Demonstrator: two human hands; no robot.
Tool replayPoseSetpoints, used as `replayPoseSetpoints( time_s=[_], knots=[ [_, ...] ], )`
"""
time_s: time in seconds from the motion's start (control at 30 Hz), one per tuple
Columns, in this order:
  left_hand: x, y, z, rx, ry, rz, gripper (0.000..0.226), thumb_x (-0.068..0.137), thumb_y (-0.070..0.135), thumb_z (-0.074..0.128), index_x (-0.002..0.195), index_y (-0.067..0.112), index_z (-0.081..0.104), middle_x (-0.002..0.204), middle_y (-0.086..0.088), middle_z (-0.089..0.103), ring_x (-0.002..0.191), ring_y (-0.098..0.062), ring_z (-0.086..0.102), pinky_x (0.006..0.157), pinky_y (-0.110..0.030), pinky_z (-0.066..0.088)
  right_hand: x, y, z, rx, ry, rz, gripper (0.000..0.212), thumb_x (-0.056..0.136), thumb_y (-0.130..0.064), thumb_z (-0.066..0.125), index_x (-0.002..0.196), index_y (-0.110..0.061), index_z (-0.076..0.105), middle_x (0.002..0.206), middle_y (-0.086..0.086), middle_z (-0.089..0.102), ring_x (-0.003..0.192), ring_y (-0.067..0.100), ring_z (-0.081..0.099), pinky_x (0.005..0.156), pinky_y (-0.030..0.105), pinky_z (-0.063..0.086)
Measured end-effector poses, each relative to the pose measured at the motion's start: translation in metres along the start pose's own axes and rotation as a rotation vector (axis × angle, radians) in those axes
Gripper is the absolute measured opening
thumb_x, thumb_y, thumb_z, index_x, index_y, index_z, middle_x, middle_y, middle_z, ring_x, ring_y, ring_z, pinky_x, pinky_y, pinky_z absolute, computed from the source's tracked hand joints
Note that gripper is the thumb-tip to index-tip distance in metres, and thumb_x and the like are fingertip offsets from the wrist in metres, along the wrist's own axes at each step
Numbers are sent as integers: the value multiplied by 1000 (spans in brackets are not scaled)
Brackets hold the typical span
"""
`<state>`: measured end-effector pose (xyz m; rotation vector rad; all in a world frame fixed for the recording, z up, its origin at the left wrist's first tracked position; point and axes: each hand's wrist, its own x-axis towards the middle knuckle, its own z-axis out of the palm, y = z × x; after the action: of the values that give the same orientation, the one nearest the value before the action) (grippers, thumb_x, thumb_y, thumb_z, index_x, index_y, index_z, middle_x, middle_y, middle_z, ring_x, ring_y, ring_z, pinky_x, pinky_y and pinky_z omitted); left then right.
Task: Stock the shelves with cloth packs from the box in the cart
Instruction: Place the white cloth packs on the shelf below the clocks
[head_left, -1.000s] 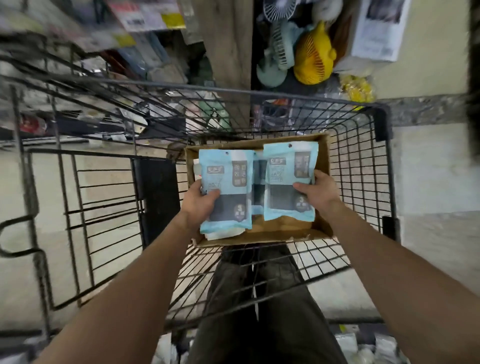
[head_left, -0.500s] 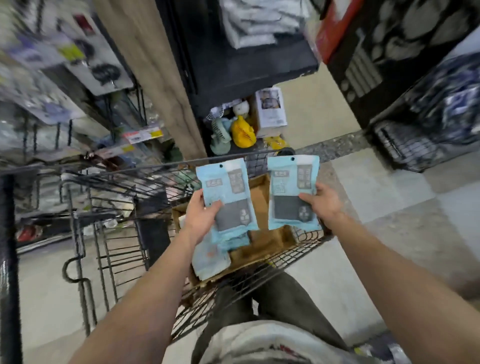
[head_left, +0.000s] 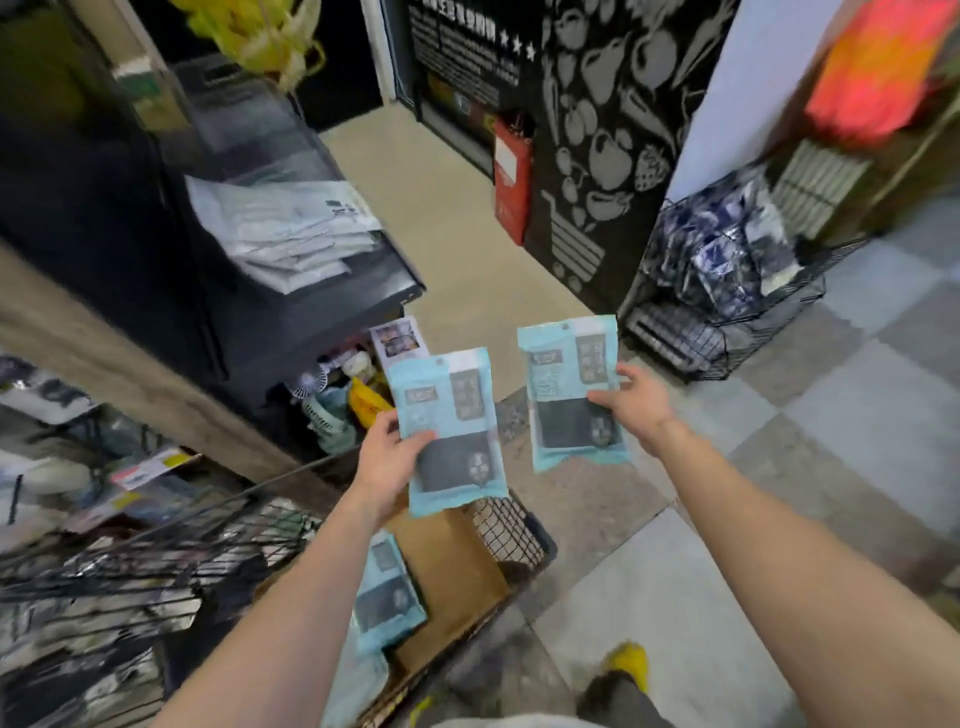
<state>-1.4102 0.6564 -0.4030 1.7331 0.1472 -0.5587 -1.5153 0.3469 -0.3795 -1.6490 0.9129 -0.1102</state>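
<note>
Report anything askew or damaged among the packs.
One cloth pack lies tilted at the left side of the cardboard box in the cart, seemingly spilling over its edge. White packs on the dark shelf are fanned unevenly. Nothing looks torn.

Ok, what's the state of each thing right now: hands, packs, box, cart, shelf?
left hand: grips the left pack, thumb on its front.
left pack: held upright above the box.
right hand: grips the right pack at its edge.
right pack: held upright over the floor, beyond the cart.
box: open, in the cart.
pack in box: lying inside, untouched.
cart: holds the box.
dark shelf: pale packs stacked on it.
</note>
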Motion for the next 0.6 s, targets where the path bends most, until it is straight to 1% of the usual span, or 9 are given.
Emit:
replayPoseSetpoints(
  time_s=[0.07, 0.1, 0.13, 0.17, 0.23, 0.33, 0.4, 0.47, 0.6],
  knots=[
    [4, 19, 37, 32, 11, 30, 36, 94, 9, 74, 125, 12, 55, 116, -2, 72, 100, -16, 70, 75, -31, 55, 20, -4, -37, -25, 11, -55, 37, 82, 3, 77, 114, -14, 66, 110, 7, 73, 84, 17, 67, 80, 27, 57],
    [5, 29, 55, 41, 16, 54, 34, 95, 8, 73, 123, 13, 55, 114, 2, 72, 98, -12, 69, 73, -27, 54, 31, -7, -55, -47, 6, -74, 35, 82, 3, 77, 112, -12, 68, 109, 6, 73, 80, 14, 67, 73, 21, 55],
    [7, 39, 74, 47, 21, 76, 32, 95, 7, 73, 122, 15, 55, 111, 5, 70, 96, -7, 67, 71, -23, 53, 41, -9, -73, -50, 1, -96, 34, 82, 2, 76, 112, -11, 69, 109, 4, 74, 79, 12, 67, 71, 19, 55],
    [9, 49, 92, 47, 23, 94, 32, 95, 6, 72, 121, 16, 56, 110, 8, 69, 95, -4, 66, 71, -20, 53, 51, -11, -89, -55, 0, -110, 33, 82, 0, 77, 113, -11, 70, 109, 3, 75, 82, 13, 68, 75, 23, 57],
    [14, 68, 123, 19, 19, 109, 33, 96, 7, 72, 123, 18, 56, 111, 8, 71, 98, -5, 68, 73, -21, 55, 69, -18, -118, -50, 9, -125, 33, 81, -3, 78, 112, -13, 72, 108, 3, 76, 87, 14, 71, 84, 33, 59],
    [24, 95, 159, -13, 35, 127, 34, 96, 7, 72, 124, 13, 54, 113, 3, 72, 99, -10, 69, 74, -24, 54, 100, -34, -150, -39, 8, -143, 34, 78, -6, 79, 108, -20, 74, 100, -5, 77, 87, 10, 72, 88, 38, 60],
    [37, 113, 176, -25, 62, 159, 36, 95, 6, 72, 126, 8, 54, 116, -1, 72, 99, -11, 70, 73, -22, 54, 126, -48, -163, -47, 11, -165, 31, 73, -13, 80, 98, -30, 75, 96, -11, 77, 89, 11, 74, 88, 43, 61],
    [52, 132, 188, -36, 98, 191, 35, 94, 5, 73, 123, 10, 55, 114, 0, 72, 97, -10, 69, 70, -18, 53, 158, -63, -167, -54, 16, -192, 30, 71, -18, 80, 97, -33, 75, 96, -11, 78, 90, 13, 74, 88, 45, 60],
    [96, 164, 200, -70, 168, 214, 37, 95, 7, 73, 125, 14, 54, 110, 0, 73, 94, -9, 70, 73, -21, 54, 206, -106, -163, -96, 10, -231, 35, 79, -14, 80, 112, -25, 75, 99, -8, 75, 93, 16, 72, 90, 39, 58]
  ],
)
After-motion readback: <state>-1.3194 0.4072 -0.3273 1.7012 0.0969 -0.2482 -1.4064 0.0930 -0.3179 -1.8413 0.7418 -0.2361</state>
